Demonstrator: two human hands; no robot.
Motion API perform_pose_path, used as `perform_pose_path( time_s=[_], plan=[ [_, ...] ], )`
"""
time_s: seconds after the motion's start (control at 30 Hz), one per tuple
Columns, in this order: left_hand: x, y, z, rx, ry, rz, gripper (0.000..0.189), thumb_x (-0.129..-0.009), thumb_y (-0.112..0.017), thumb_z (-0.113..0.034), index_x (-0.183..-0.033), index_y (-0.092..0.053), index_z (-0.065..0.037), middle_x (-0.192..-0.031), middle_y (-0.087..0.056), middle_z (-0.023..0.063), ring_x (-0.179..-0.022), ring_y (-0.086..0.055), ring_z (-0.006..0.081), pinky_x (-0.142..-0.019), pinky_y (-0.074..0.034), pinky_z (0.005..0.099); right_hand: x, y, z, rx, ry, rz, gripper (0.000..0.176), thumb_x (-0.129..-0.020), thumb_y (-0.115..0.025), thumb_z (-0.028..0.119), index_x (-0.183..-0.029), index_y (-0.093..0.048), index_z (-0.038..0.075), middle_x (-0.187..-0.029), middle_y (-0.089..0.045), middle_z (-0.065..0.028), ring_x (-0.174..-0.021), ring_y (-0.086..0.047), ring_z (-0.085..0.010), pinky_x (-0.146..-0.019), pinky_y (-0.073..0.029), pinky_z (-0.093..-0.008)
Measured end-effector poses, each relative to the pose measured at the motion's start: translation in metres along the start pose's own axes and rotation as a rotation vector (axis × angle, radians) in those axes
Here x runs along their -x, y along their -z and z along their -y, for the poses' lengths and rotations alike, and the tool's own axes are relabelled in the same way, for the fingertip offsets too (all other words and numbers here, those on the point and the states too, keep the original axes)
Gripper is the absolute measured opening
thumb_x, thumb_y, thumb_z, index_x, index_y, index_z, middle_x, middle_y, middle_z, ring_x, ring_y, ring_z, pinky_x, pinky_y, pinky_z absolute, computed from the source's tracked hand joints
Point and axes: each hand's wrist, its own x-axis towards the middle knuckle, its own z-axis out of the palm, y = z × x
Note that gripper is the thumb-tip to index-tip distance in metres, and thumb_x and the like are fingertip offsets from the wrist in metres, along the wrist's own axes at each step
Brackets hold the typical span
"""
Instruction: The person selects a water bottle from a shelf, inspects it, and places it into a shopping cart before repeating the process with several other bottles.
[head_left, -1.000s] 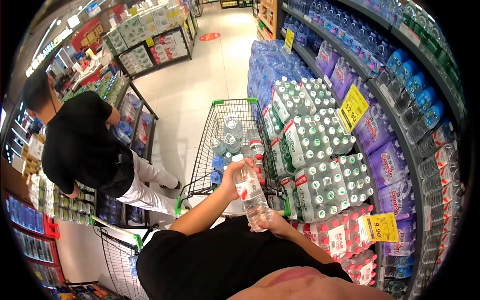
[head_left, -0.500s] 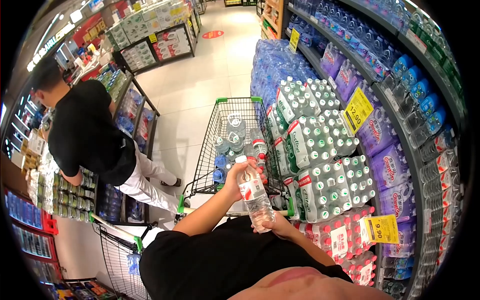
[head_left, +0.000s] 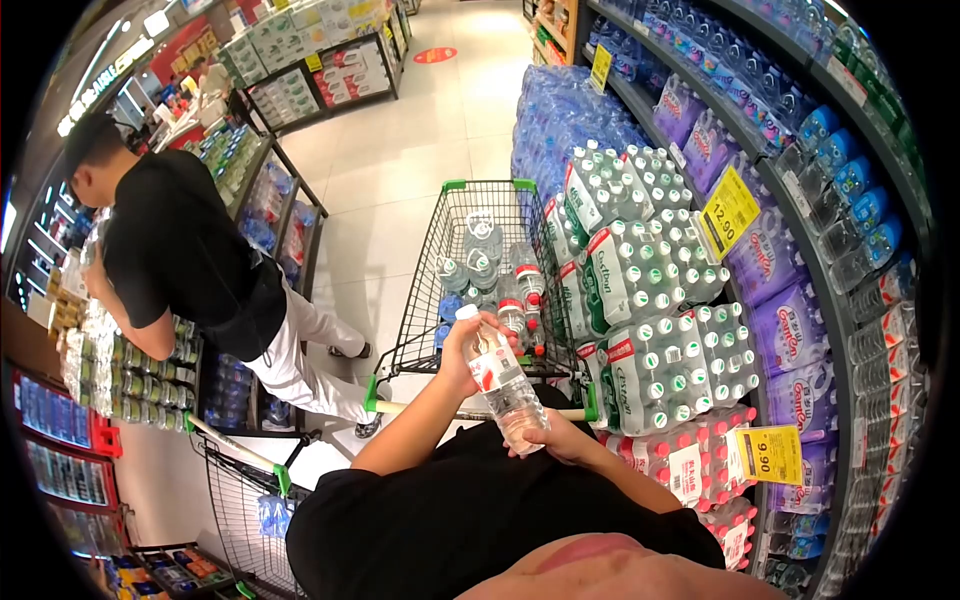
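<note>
A clear water bottle (head_left: 512, 398) with a white cap and a red-and-white label is tilted in front of my body. My left hand (head_left: 466, 352) wraps round its upper part, just below the cap. Around the bottle's base closes my right hand (head_left: 556, 440). Beneath and beyond them stands a wire shopping cart (head_left: 428, 262) with green corners, its pale handle (head_left: 455, 411) close to my forearms. Inside the cart are large clear bottles (head_left: 483, 238), red-labelled bottles (head_left: 528, 286) and blue-capped bottles (head_left: 450, 306).
Shrink-wrapped bottle packs (head_left: 630, 270) are stacked right of the cart, beside a tall drinks shelf (head_left: 790, 200) with yellow price signs (head_left: 733, 213). At left, a person in a black shirt (head_left: 190, 250) stands by a display. A second cart (head_left: 230, 500) is behind them.
The view has shifted slightly, and the cart sits a little higher in it. The person at left has raised an arm towards the shelf. Both my hands keep hold of the bottle.
</note>
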Motion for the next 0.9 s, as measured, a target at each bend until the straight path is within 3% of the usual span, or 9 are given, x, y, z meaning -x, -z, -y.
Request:
perform_pose_path(
  time_s=[0.13,0.23,0.33,0.43,0.53,0.63,0.77,0.9],
  plan=[
    [0.005,0.006,-0.002,-0.003,-0.032,-0.04,0.029,-0.085,-0.054,-0.036,-0.093,-0.054,-0.008,-0.089,-0.06,0.0112,-0.085,-0.062,0.0286,-0.066,-0.056,0.048,-0.004,-0.001,0.0,-0.005,-0.011,0.034,0.065,-0.081,-0.073,0.041,-0.122,-0.049,-0.003,-0.097,-0.065,-0.0132,-0.083,-0.067,-0.0202,-0.075,-0.053,-0.0304],
    [0.006,0.013,-0.003,-0.006,-0.028,-0.078,0.029,-0.086,-0.054,-0.036,-0.094,-0.054,-0.009,-0.089,-0.06,0.0111,-0.085,-0.062,0.0288,-0.067,-0.056,0.0477,-0.006,-0.002,-0.004,-0.059,-0.009,0.049,0.042,-0.088,-0.066,0.024,-0.12,-0.053,0.0,-0.094,-0.063,-0.01,-0.08,-0.066,-0.0174,-0.069,-0.052,-0.0276],
    [0.006,0.017,-0.003,0.002,-0.019,-0.075,0.029,-0.086,-0.054,-0.037,-0.094,-0.054,-0.009,-0.089,-0.061,0.0112,-0.085,-0.063,0.0292,-0.067,-0.055,0.0472,-0.009,0.0,-0.009,-0.085,-0.023,0.046,0.041,-0.088,-0.065,0.023,-0.12,-0.052,0.0,-0.095,-0.063,-0.0101,-0.081,-0.066,-0.0183,-0.069,-0.052,-0.028],
    [0.004,0.022,-0.003,0.013,-0.009,-0.059,0.028,-0.086,-0.054,-0.036,-0.094,-0.055,-0.009,-0.089,-0.062,0.0112,-0.085,-0.063,0.0294,-0.068,-0.055,0.0465,-0.009,-0.001,-0.01,-0.086,-0.054,0.024,0.063,-0.082,-0.073,0.038,-0.123,-0.049,-0.003,-0.1,-0.064,-0.0136,-0.085,-0.067,-0.0209,-0.076,-0.054,-0.0313],
    [0.003,0.019,-0.005,-0.007,0.005,-0.054,0.028,-0.086,-0.054,-0.036,-0.092,-0.056,-0.009,-0.088,-0.062,0.0109,-0.084,-0.063,0.0294,-0.069,-0.055,0.0457,-0.01,0.0,-0.013,-0.111,-0.045,0.014,0.062,-0.082,-0.073,0.038,-0.123,-0.048,-0.002,-0.099,-0.064,-0.0133,-0.085,-0.067,-0.021,-0.076,-0.054,-0.0313],
    [0.0,0.014,-0.004,-0.026,0.021,-0.064,0.028,-0.085,-0.055,-0.036,-0.091,-0.056,-0.008,-0.087,-0.062,0.0109,-0.083,-0.063,0.0292,-0.07,-0.055,0.0451,-0.008,-0.002,-0.01,-0.116,0.001,0.004,0.042,-0.089,-0.064,0.025,-0.12,-0.051,0.0,-0.096,-0.063,-0.0098,-0.082,-0.066,-0.018,-0.069,-0.053,-0.0281],
    [-0.015,0.019,0.007,-0.024,0.074,-0.049,0.028,-0.084,-0.054,-0.033,-0.094,-0.056,-0.007,-0.088,-0.063,0.0133,-0.085,-0.063,0.0308,-0.075,-0.053,0.0434,0.0,0.001,-0.016,-0.126,0.026,-0.069,0.042,-0.089,-0.065,0.027,-0.119,-0.052,0.001,-0.095,-0.063,-0.0089,-0.081,-0.066,-0.0166,-0.071,-0.053,-0.0273],
    [-0.031,0.0,0.028,-0.099,0.143,-0.079,0.031,-0.08,-0.058,-0.036,-0.092,-0.057,-0.008,-0.082,-0.062,0.0098,-0.077,-0.064,0.0282,-0.068,-0.055,0.0429,0.019,0.001,-0.019,-0.171,0.031,-0.182,0.037,-0.089,-0.066,0.027,-0.115,-0.054,0.003,-0.093,-0.063,-0.0067,-0.081,-0.064,-0.0148,-0.072,-0.053,-0.0263]
  ],
)
